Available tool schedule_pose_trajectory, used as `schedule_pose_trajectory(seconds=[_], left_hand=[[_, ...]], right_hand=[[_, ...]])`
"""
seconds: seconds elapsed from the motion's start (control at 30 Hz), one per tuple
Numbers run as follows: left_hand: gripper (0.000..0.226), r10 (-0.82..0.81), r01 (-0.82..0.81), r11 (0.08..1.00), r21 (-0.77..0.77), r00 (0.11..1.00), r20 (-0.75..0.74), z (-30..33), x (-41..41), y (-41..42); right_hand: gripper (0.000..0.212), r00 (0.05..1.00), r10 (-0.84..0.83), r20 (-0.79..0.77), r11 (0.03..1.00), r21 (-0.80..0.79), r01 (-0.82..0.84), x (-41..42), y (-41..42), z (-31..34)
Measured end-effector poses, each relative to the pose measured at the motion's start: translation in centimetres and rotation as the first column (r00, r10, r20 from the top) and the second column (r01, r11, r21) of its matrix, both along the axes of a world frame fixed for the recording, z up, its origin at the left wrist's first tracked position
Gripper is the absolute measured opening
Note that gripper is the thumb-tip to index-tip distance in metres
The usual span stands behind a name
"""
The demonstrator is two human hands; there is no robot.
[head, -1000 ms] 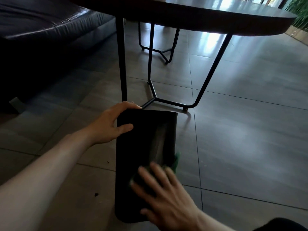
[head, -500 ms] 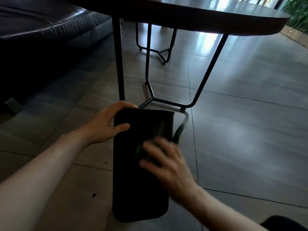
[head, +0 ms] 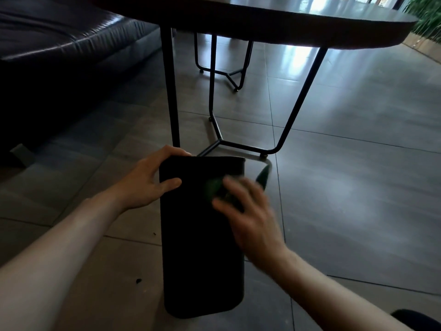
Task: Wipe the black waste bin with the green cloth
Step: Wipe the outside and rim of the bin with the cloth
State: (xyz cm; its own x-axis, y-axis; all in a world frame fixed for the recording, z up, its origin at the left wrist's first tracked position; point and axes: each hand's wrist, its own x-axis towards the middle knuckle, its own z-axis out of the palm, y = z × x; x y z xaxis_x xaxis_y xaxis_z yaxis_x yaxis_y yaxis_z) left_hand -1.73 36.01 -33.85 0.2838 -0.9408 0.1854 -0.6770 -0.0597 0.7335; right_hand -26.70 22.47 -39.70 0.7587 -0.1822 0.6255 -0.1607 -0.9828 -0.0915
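The black waste bin [head: 200, 254] lies tilted on the tiled floor, its top edge pointing away from me toward the table legs. My left hand [head: 145, 181] grips the bin's far left corner, thumb on the upper face. My right hand [head: 248, 211] presses the green cloth [head: 214, 189] flat against the bin's upper right face; the hand is motion-blurred. A dark tail of the cloth [head: 263, 176] hangs off the bin's right edge. Most of the cloth is hidden under my fingers.
A dark table [head: 286, 20] on thin black metal legs [head: 296, 108] stands just beyond the bin. A black leather sofa [head: 59, 51] fills the left. Small dark crumbs [head: 138, 280] lie on the floor tiles left of the bin. Open floor extends to the right.
My right hand slid the cloth up the bin's face, from near the lower end toward the top edge. My left hand kept its grip on the far corner.
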Motion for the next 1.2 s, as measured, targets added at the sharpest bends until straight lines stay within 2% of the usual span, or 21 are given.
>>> schedule_pose_trajectory(seconds=[0.07, 0.13, 0.17, 0.2, 0.27, 0.37, 0.43, 0.47, 0.5, 0.57, 0.63, 0.7, 0.73, 0.8, 0.87, 0.9, 0.97, 1.03, 1.1, 1.13, 1.2], left_hand=[[0.049, 0.009, -0.009, 1.0, 0.012, 1.0, 0.009, 0.0, 0.3, 0.3], [0.049, -0.006, 0.005, 1.0, 0.01, 1.0, 0.014, 0.1, 0.2, 0.3], [0.05, -0.018, 0.018, 1.0, 0.002, 1.0, 0.019, 0.0, 0.1, 0.2], [0.05, -0.027, 0.027, 1.0, -0.006, 0.999, 0.023, 0.0, 0.0, 0.1], [0.05, -0.034, 0.035, 0.999, -0.012, 0.999, 0.014, 0.0, -0.1, -0.2], [0.049, -0.041, 0.041, 0.999, 0.006, 0.999, -0.006, 0.0, -0.1, -0.3], [0.05, -0.04, 0.04, 0.999, 0.001, 0.999, 0.0, 0.0, -0.1, -0.4], [0.05, -0.037, 0.037, 0.999, 0.001, 0.999, -0.001, 0.0, -0.1, -0.4], [0.05, -0.036, 0.036, 0.999, 0.004, 0.999, -0.005, 0.0, -0.1, -0.4], [0.049, -0.038, 0.038, 0.999, 0.007, 0.999, -0.005, 0.1, 0.1, -0.2], [0.05, -0.039, 0.039, 0.999, 0.005, 0.999, 0.002, 0.2, 0.2, 0.0], [0.051, -0.047, 0.047, 0.999, -0.002, 0.999, 0.014, 0.3, 0.0, 0.0], [0.051, -0.052, 0.052, 0.999, -0.002, 0.999, 0.016, 0.3, -0.1, -0.1], [0.051, -0.055, 0.055, 0.998, -0.006, 0.998, 0.013, 0.3, -0.3, -0.4], [0.051, -0.046, 0.046, 0.999, -0.003, 0.999, 0.005, 0.3, -0.4, -0.5], [0.051, -0.044, 0.044, 0.999, -0.002, 0.999, 0.004, 0.3, -0.4, -0.5], [0.051, -0.043, 0.043, 0.999, -0.004, 0.999, 0.012, 0.4, -0.4, -0.4], [0.051, -0.045, 0.045, 0.999, 0.004, 0.999, 0.015, 0.5, -0.2, -0.3], [0.05, -0.046, 0.046, 0.999, 0.008, 0.999, 0.024, 0.6, 0.0, -0.1], [0.049, -0.043, 0.043, 0.999, 0.009, 0.999, 0.025, 0.5, 0.0, 0.0], [0.049, -0.03, 0.03, 1.0, 0.005, 0.999, 0.015, 0.4, 0.0, 0.0]], right_hand=[[0.029, 0.944, 0.256, -0.207, 0.942, -0.165, -0.292, -4.1, 2.3, -3.3], [0.027, 0.846, 0.374, -0.38, 0.841, -0.246, -0.482, -7.2, 3.7, -4.9], [0.027, 0.825, 0.391, -0.407, 0.815, -0.263, -0.516, -7.6, 3.7, -4.9], [0.027, 0.827, 0.399, -0.398, 0.812, -0.266, -0.52, -7.1, 3.2, -4.4], [0.027, 0.882, 0.373, -0.286, 0.873, -0.214, -0.439, -4.8, 2.0, -2.8], [0.03, 0.993, 0.116, -0.01, 0.993, -0.018, -0.116, 0.3, -0.9, 0.9], [0.032, 0.996, -0.067, 0.067, 0.993, 0.1, 0.06, 2.6, -1.8, 2.5], [0.034, 0.995, -0.08, 0.066, 0.994, 0.086, 0.074, 2.9, -1.5, 2.3], [0.035, 0.998, -0.039, 0.047, 0.999, 0.029, 0.037, 2.4, -0.9, 1.4], [0.03, 0.981, 0.185, -0.062, 0.973, -0.13, -0.191, -0.6, 1.0, -1.7], [0.026, 0.893, 0.372, -0.252, 0.873, -0.231, -0.429, -4.4, 3.5, -4.4], [0.027, 0.827, 0.418, -0.376, 0.799, -0.28, -0.532, -6.0, 4.3, -5.0], [0.026, 0.826, 0.427, -0.368, 0.803, -0.266, -0.533, -5.5, 4.0, -4.6], [0.027, 0.901, 0.379, -0.212, 0.891, -0.179, -0.417, -3.2, 2.4, -2.9], [0.032, 0.985, 0.173, -0.003, 0.984, -0.049, -0.173, -0.1, -0.2, -0.1], [0.035, 0.997, 0.044, 0.056, 0.998, 0.032, -0.046, 1.2, -1.4, 1.2], [0.039, 0.995, -0.078, 0.064, 0.992, 0.101, 0.072, 2.3, -1.8, 2.1], [0.038, 1.0, 0.029, -0.002, 0.999, -0.027, -0.029, 0.7, -0.3, 0.2], [0.027, 0.956, 0.259, -0.136, 0.945, -0.168, -0.28, -2.9, 1.9, -2.8], [0.023, 0.917, 0.344, -0.203, 0.901, -0.205, -0.383, -4.6, 3.1, -3.7], [0.02, 0.878, 0.399, -0.266, 0.861, -0.22, -0.458, -6.0, 3.5, -4.0]])
